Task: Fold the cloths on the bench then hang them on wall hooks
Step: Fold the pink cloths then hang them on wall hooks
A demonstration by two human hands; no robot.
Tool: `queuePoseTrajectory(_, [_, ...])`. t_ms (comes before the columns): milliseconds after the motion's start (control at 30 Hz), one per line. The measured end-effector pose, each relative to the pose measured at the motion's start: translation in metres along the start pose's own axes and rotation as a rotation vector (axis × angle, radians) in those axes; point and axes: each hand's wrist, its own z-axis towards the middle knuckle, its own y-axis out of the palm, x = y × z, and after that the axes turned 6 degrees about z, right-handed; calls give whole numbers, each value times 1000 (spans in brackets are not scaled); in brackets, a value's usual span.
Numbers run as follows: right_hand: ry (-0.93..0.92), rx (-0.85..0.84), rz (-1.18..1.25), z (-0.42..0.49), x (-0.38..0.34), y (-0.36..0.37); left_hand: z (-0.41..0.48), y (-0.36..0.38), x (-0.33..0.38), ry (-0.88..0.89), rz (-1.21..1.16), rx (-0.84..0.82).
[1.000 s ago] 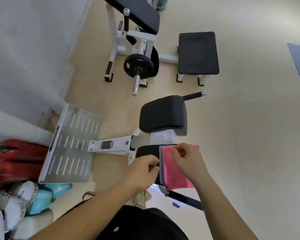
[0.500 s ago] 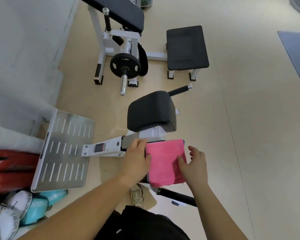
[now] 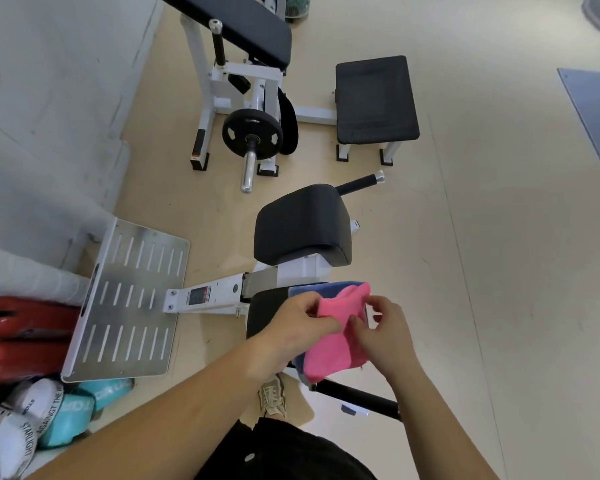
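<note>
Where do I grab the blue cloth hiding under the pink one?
Pinch the blue cloth at its far edge, coming from above. It lies flat on the bench, and only that strip and a near corner show. The pink cloth, held by the left hand and right hand, covers the rest.
</note>
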Motion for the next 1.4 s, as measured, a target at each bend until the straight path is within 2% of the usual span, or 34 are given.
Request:
queuePoseTrajectory(67, [-36, 52, 96, -8, -13, -21, -9, 2, 13, 2, -77, -108])
queuePoseTrajectory(133, [-129, -21, 114, -18, -33, -47, -18, -1, 24, 21, -141, -169])
queuePoseTrajectory(300, [-436, -241, -239, -40, -93, -83, -47, -25, 48, 197, -83, -130])
queuePoseTrajectory(367, [-438, -353, -184, -44, -120, -82, -62, -43, 55, 304, 14, -91])
queuePoseTrajectory(433, [-452, -447, -119, -47, -148, -70, -78, -65, 59, 390, 113, -11])
queuePoseTrajectory(533, [-551, -483, -144, -50, -188, -36, -104, -103, 59, 430, 176, 143])
queuePoseTrajectory(667, [-673, -586, -285, -62, -236, 27, -139, -165, 36, 319, 230, 393])
queuePoseTrajectory(767, [-702, -630, -284, -73, -272, 79, -175, -216, 2, 229, 268, 453])
queuePoseTrajectory(867, [-601, -650, -78, -88, -308, 131, -216, -264, -35, 153, 182, 592])
queuePoseTrajectory(967, [-508, -681, 55, -111, -349, 194, -262, -314, -66, 179, -122, 789])
queuePoseTrajectory(1033, [-484, -731, 100, -127, -377, 235, -291, -343, -75, 204, -231, 862])
queuePoseTrajectory(1267, [-602, -926, 101, -166, -495, 325, -352, -448, -88, 270, -345, 1183])
queuePoseTrajectory(1400, [-670, -936, 118, -171, -561, 354, -364, -505, -72, 281, -343, 1281])
